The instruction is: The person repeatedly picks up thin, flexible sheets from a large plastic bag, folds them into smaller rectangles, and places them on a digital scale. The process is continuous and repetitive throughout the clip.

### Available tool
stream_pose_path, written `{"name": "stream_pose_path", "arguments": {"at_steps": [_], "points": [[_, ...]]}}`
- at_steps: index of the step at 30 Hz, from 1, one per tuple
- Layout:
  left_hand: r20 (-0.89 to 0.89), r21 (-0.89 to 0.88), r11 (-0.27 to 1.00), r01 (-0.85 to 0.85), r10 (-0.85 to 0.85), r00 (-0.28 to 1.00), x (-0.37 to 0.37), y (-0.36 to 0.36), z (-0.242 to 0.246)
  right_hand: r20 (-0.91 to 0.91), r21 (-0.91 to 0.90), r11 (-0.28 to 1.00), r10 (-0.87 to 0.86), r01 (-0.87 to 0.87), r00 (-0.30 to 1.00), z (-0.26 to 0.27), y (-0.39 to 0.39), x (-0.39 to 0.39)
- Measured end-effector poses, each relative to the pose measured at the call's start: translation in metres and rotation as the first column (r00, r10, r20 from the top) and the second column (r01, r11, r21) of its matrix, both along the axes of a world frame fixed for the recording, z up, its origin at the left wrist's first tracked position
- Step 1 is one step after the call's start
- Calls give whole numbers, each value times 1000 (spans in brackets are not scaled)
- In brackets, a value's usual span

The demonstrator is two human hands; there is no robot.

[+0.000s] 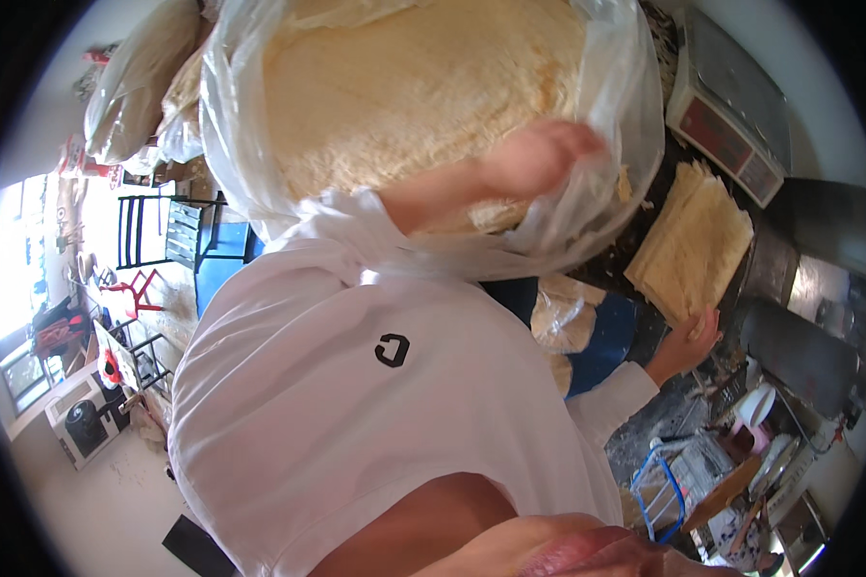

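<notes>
A big clear plastic bag [620,79] lies spread around a broad mass of thin pale-yellow sheets [418,94], perhaps a sheet food. Over the bag's right part is my left hand [545,155], blurred by motion; its fingers seem curled, and whether they hold anything is unclear. To the right, a folded stack of similar yellow sheets [693,238] rests on a dark surface. My right hand [689,342] grips the near corner of that stack between thumb and fingers.
A weighing scale [729,115] stands beyond the stack. Small bagged bundles [564,314] lie on a blue surface [606,339] below the big bag. Filled plastic bags [141,86] are at upper left. A blue-framed chair [660,490] and another person [740,537] appear at lower right.
</notes>
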State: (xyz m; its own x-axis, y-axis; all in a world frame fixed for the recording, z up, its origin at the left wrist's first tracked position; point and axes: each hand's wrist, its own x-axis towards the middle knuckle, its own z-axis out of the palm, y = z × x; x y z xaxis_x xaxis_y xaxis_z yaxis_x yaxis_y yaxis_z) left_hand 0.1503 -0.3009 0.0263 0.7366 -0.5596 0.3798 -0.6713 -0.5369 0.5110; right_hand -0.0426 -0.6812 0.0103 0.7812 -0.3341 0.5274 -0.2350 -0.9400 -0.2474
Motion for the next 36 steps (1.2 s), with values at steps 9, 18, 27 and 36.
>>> {"name": "stream_pose_path", "arguments": {"at_steps": [9,18,27,36], "points": [[482,536,509,-673,470,739,143,331,27,297,239,914,252,-327,921,50,170,78],[164,458,847,-270,218,962,-16,184,42,250,863,-500,551,75,796,23,382,144],[131,410,824,-390,370,920,-56,304,44,150,860,-502,423,93,894,39,400,201],[-918,-396,391,-831,-174,356,-4,366,35,470,851,-298,801,-433,372,130,473,263]]}}
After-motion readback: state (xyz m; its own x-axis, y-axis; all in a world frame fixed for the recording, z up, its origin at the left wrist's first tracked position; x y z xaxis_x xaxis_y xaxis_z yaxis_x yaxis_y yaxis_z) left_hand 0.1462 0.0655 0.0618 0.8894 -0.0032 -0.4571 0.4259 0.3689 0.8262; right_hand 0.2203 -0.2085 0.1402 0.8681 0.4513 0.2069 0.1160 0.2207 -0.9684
